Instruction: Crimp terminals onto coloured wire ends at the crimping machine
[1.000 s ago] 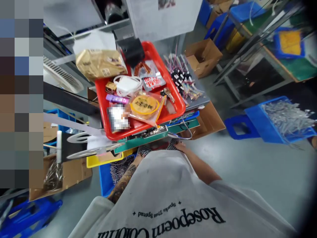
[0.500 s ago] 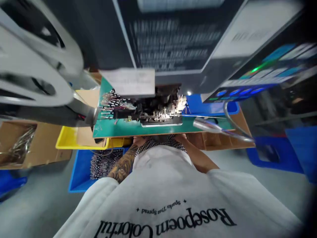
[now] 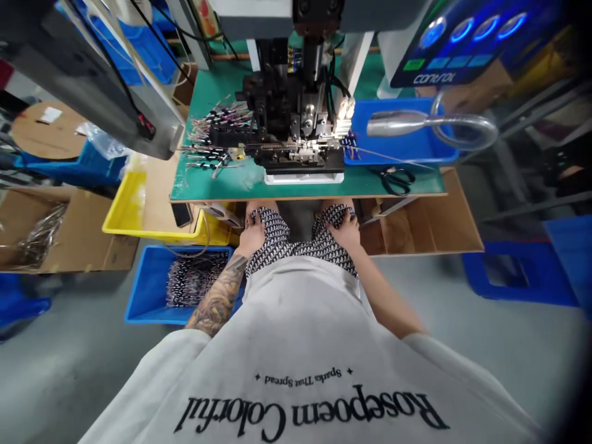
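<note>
My left hand (image 3: 253, 237) rests on my left thigh, over the patterned shorts (image 3: 276, 233). On the other thigh lies my right hand (image 3: 345, 234), its fingers spread a little against the cloth. Both hands look open and hold nothing, though some of the left fingers are hard to make out. In front of them, above the green bench top (image 3: 222, 189), stands a crimping-type machine (image 3: 305, 132) with a lit working area. A bundle of short wires (image 3: 222, 126) lies at its left, and black-handled scissors (image 3: 398, 180) lie at its right.
A blue tray (image 3: 402, 148) sits on the bench under a flexible metal-necked lamp or nozzle (image 3: 400, 123). Control panel (image 3: 456, 46) glows upper right. Yellow bin (image 3: 111, 213), phone (image 3: 182, 214) and blue bin of wires (image 3: 148, 296) are at left; a cardboard box (image 3: 430, 225) is under the bench.
My view has tilted down and back from the machine, so the bench top, scissors and both hands show more fully. The hands stay at the thighs.
</note>
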Tool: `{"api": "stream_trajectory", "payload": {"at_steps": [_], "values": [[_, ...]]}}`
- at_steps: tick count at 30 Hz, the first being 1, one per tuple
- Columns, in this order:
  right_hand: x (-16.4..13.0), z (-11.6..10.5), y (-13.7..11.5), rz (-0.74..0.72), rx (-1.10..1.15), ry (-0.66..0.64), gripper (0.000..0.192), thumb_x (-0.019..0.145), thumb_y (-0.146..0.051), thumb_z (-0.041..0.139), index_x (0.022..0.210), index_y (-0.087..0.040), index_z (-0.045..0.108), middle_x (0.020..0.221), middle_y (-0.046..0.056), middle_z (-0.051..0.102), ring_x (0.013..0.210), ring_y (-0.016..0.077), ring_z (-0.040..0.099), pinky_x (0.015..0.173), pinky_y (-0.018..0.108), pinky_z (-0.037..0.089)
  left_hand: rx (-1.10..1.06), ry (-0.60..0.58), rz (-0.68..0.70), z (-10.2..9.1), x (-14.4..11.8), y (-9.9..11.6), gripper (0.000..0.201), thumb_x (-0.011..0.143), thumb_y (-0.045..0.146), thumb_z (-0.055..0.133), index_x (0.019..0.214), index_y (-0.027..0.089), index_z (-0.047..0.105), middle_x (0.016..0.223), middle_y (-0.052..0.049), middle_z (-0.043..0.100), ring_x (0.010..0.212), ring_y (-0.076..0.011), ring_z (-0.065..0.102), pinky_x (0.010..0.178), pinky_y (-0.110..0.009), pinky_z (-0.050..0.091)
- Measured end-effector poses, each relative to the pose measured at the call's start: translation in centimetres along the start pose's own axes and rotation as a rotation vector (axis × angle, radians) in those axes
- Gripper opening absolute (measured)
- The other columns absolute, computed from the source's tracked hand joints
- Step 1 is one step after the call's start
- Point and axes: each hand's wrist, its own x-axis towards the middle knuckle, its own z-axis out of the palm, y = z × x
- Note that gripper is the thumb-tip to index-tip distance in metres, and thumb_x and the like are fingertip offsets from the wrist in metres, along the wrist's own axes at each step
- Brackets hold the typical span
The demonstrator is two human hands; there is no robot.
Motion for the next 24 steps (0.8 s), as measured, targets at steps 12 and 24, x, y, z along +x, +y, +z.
{"api": "stream_trajectory", "payload": {"at_steps": [12,24], "values": [[-4.1,-0.7,-2.7,-0.193,0.058,0.095,0.101,0.098,-0.068,0.049,0.173,-0.013,0.012,0.172,0.028,0.029,0.155,0.0445,0.038,0.123,0.053,0.041,-0.006,0.08,-0.021,1.3,-4.1,0.6,0.084,0.11,0.058,0.034,0.176,0.01,0.012,0.173,-0.037,0.024,0.156,-0.0519,0.041,0.119,-0.063,0.044],[-5.6,-1.1,2.0,-0.037,-0.061,0.218,0.101,0.101,-0.064,0.045,0.173,-0.004,0.008,0.169,0.033,0.029,0.149,0.0475,0.042,0.119,0.061,0.043,-0.135,0.054,-0.108,2.0,-4.2,-4.3,0.092,0.11,0.062,0.034,0.176,0.008,-0.002,0.177,-0.035,0.013,0.161,-0.0473,0.034,0.127,-0.06,0.035]]}}
